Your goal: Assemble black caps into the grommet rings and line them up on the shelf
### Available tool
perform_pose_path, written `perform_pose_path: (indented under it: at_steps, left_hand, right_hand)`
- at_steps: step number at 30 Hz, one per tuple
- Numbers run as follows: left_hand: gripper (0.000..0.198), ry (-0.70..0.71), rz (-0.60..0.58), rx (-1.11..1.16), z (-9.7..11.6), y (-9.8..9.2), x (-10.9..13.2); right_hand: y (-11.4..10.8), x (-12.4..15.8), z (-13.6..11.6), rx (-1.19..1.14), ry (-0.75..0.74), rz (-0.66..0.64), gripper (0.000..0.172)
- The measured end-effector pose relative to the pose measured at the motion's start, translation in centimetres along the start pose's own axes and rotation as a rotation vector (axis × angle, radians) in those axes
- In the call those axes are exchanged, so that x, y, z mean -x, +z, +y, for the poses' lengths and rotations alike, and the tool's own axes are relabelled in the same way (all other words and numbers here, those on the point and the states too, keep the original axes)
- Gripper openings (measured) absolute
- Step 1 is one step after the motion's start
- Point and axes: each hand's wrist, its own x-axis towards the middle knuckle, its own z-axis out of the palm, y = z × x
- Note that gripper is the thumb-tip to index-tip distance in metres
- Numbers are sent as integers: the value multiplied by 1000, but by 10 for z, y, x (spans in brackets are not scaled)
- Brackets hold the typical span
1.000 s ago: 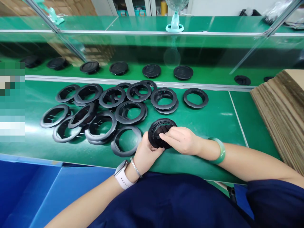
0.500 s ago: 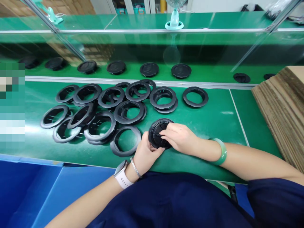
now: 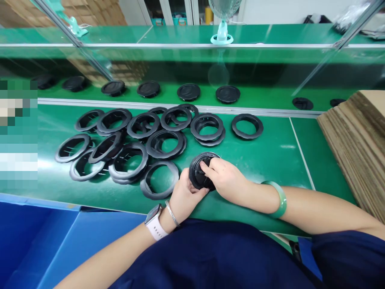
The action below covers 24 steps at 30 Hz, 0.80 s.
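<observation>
Green bench [image 3: 270,156], loose black rings [image 3: 181,141]; left hand [image 3: 185,194] and right hand [image 3: 227,179] both clamped around black round cap [image 3: 197,173].

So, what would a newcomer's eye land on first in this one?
At the near edge of the green table, the left hand and right hand grip one black round part between them. Just beyond it, to the left, lies an overlapping heap of black rings. A row of black discs runs along the strip behind.

bright even overhead light, soft shadows, glare on glass, curved edges, pixelated left patch
</observation>
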Motion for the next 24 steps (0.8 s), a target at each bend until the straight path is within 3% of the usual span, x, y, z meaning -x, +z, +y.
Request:
perform_pose_path:
  at_steps: [6,10,14,19,21,24]
  left_hand:
    - [54,-30,-11,20,-1,1,1]
    - [54,-22,25,74,3,3,0]
    - [57,35,70,184,5,5,-2]
    - [72,20,-3,225,1,1,-2]
    - [76,40,-46,196,-1,-3,-1]
    - [62,118,-36,25,-2,-8,0]
  right_hand:
    - [-1,-3,0,39,20,-126,35]
    - [-9,-4,4,-105,12,-38,30]
    - [-14,-5,12,-309,272,132,38]
    - [0,-5,22,-649,606,-33,21]
    - [5,-5,23,-724,665,-54,14]
    - [7,-5,20,-794,692,-39,12]
